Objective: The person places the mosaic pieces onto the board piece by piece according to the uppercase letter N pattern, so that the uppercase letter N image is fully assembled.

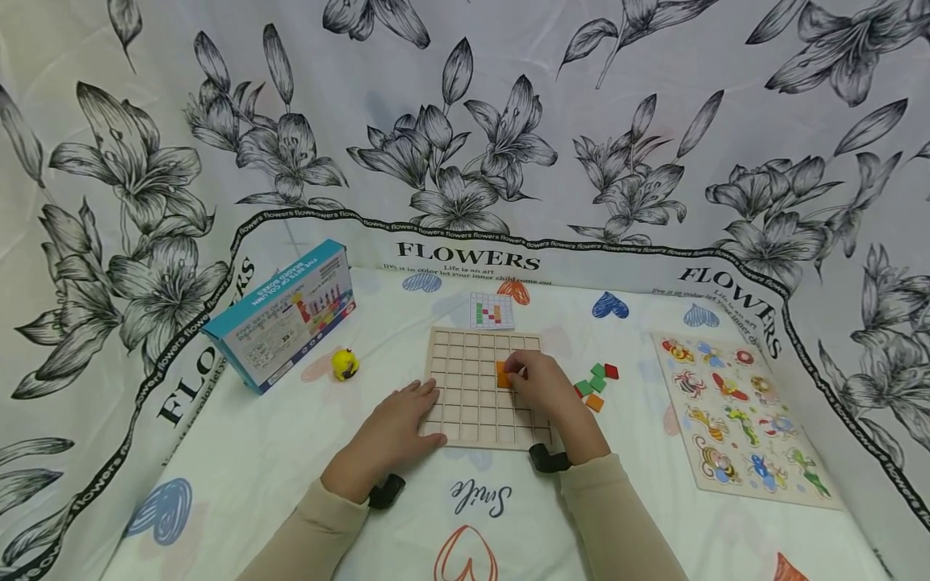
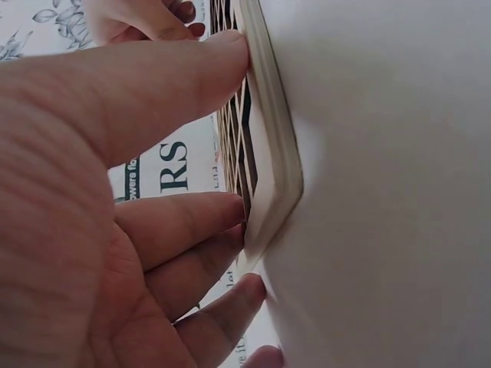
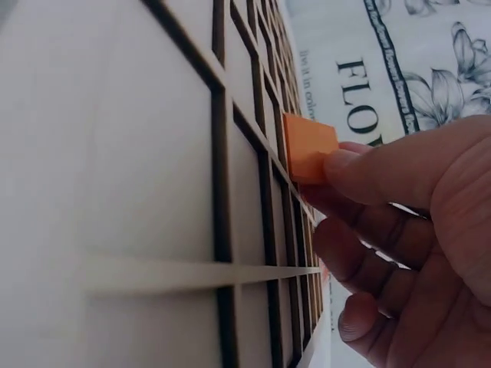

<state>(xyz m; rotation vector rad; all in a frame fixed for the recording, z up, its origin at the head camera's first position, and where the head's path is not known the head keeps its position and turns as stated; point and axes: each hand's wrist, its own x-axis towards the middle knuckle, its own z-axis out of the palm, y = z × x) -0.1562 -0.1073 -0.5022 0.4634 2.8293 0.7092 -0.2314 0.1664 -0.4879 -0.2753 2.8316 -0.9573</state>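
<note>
A square wooden grid board [image 1: 462, 436] lies on the white cloth in front of me. My right hand [image 1: 539, 381] is over its right half and pinches an orange square tile [image 3: 308, 146] between thumb and fingers. The tile stands tilted at the grid's slats in the right wrist view. On the board's near left corner rests my left hand [image 1: 398, 426], its fingers spread along the left side and its thumb on the near edge. The left wrist view shows that thumb [image 2: 222, 65] on top of the rim and the fingertips against the side.
Several loose green, red and orange tiles [image 1: 597, 384] lie right of the board. A pattern card [image 1: 492, 311] lies beyond it. To the left are a yellow toy [image 1: 345, 365] and a blue box [image 1: 283, 319]. An insect puzzle board [image 1: 748, 420] is at far right.
</note>
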